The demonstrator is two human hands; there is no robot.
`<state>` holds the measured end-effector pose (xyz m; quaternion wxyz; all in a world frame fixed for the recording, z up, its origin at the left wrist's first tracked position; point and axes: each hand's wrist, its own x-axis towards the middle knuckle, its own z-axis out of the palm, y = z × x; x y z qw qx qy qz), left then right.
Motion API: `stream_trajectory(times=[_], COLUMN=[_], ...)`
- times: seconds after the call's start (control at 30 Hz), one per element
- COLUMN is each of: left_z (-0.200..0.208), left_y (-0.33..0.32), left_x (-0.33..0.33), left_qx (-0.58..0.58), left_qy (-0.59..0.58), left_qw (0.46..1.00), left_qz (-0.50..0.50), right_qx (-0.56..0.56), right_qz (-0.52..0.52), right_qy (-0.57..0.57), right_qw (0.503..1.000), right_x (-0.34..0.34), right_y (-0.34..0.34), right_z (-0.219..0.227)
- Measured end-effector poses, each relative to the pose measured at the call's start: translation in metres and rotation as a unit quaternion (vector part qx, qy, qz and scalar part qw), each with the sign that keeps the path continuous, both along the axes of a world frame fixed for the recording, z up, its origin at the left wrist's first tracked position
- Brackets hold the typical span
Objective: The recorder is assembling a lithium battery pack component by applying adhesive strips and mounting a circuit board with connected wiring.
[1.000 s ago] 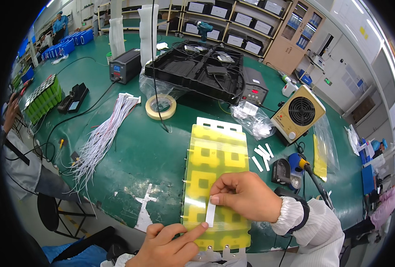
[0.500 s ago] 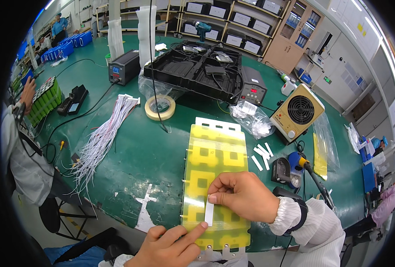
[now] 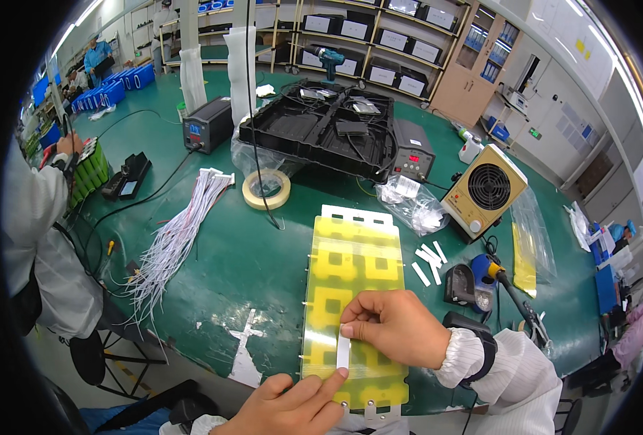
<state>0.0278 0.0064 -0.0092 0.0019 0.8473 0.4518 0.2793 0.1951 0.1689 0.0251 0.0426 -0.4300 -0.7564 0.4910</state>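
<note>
A yellow, film-covered battery panel point(image 3: 328, 301) with square cut-out shapes and white edges lies on the green bench in front of me. My right hand point(image 3: 401, 330) pinches the upper end of a small white strip point(image 3: 344, 352) between thumb and index finger. The strip lies lengthwise over the lower middle of the panel. From below, my left hand point(image 3: 285, 406) reaches in with its index finger outstretched, the tip on the strip's lower end. Its other fingers are loosely bent and hold nothing. Several loose white strips point(image 3: 428, 261) lie right of the panel.
A soldering iron stand point(image 3: 473, 279) and a beige fan point(image 3: 488, 185) stand to the right. Behind are a black tray point(image 3: 321, 130), a tape roll point(image 3: 267, 190) and a bag of white pieces point(image 3: 412, 203). White wires point(image 3: 184, 239) lie left, near another person's sleeve point(image 3: 42, 217).
The view has tilted slightly, so the bench sits lower in the picture. Both hands keep nearly the same place on the strip. The person at left has shifted their hand and arm.
</note>
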Motion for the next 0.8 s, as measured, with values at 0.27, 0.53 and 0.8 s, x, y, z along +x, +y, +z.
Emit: stream_trajectory(times=[0.27, 0.53, 0.8], left_z=[0.007, 0.005, 0.012], left_y=[0.002, 0.000, -0.002], left_x=[-0.002, -0.002, 0.001], left_qx=[-0.039, -0.044, -0.036], left_qy=[-0.026, -0.030, -0.010], left_qw=[0.999, 0.998, 0.998], left_qz=[-0.028, -0.030, -0.043], right_qx=[0.029, 0.175, 0.363], right_qz=[0.039, 0.092, -0.015], right_qy=[0.019, 0.008, -0.018], right_qw=[0.999, 0.980, 0.932], right_x=[0.006, 0.002, 0.010], right_y=[0.000, -0.010, -0.007], right_z=[-0.003, -0.004, -0.016])
